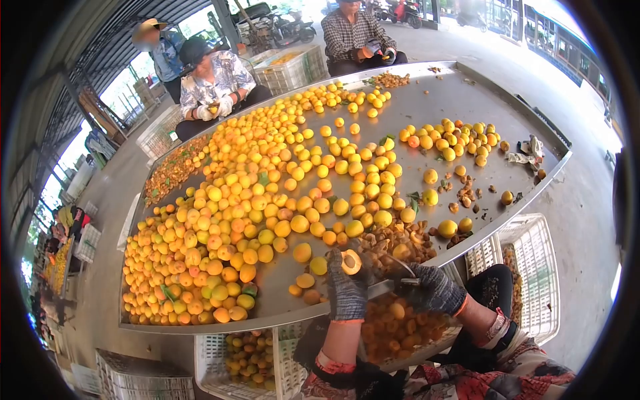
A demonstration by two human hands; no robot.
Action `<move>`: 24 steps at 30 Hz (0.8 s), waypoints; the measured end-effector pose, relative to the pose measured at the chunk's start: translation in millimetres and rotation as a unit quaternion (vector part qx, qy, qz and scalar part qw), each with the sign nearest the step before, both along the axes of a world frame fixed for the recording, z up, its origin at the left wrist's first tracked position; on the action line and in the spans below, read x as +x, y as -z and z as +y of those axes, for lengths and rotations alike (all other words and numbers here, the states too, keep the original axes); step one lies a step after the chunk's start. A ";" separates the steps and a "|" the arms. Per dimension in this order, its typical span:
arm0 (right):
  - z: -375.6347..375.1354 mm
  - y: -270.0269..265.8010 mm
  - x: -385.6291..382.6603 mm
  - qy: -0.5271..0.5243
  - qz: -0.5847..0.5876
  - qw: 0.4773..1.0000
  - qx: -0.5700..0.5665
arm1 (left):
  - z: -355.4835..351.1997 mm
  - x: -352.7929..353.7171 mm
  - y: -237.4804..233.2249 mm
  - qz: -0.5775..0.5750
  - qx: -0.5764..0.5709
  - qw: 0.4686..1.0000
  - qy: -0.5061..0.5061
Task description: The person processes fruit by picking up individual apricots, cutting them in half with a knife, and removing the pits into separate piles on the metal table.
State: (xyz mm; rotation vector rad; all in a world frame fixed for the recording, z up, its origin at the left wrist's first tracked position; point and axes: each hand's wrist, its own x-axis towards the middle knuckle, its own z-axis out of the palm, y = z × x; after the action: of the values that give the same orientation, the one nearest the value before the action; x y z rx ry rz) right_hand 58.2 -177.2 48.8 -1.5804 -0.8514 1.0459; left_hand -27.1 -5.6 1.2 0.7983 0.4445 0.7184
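My left hand (347, 288), in a grey knit glove, holds an apricot half (351, 262) with its cut face and brown centre turned up. My right hand (435, 291), gloved alike, is closed around a small knife (409, 281); its thin blade points up and left toward the fruit, apart from it. Just beyond both hands lies a heap of brown apricot pits (407, 239) at the table's near edge. Whole yellow-orange apricots (227, 220) cover much of the metal table (393, 120). Below my hands, a crate of apricot pieces (400, 327) is partly hidden by my arms.
White plastic crates stand below the table, one with whole apricots (250, 360) and one at the right (537, 287). Crumpled gloves (530, 153) lie near the right edge. Across the table sit two co-workers, one in checks (353, 37), one in a patterned shirt (217, 80); another person stands behind.
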 end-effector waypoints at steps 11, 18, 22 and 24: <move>54.3 -33.3 35.7 0.176 0.013 0.946 0.272 | -18.4 -9.5 -54.4 0.034 -0.206 0.976 0.065; 64.9 -48.8 10.2 0.001 -0.352 0.911 0.215 | -16.8 -9.3 -30.8 0.106 0.245 0.964 -0.006; 78.0 -44.3 6.1 0.207 0.025 0.922 0.326 | -11.3 -8.5 -35.7 0.034 -0.116 0.988 0.095; 81.7 -68.9 9.5 0.283 0.162 0.821 0.468 | -12.7 -7.6 -29.3 0.140 -0.006 0.983 0.122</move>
State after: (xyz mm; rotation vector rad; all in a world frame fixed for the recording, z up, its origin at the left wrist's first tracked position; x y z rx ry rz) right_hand 67.7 -95.4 117.7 -0.6825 -0.4651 0.3174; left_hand -34.6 -18.4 30.5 0.9282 0.5909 0.3748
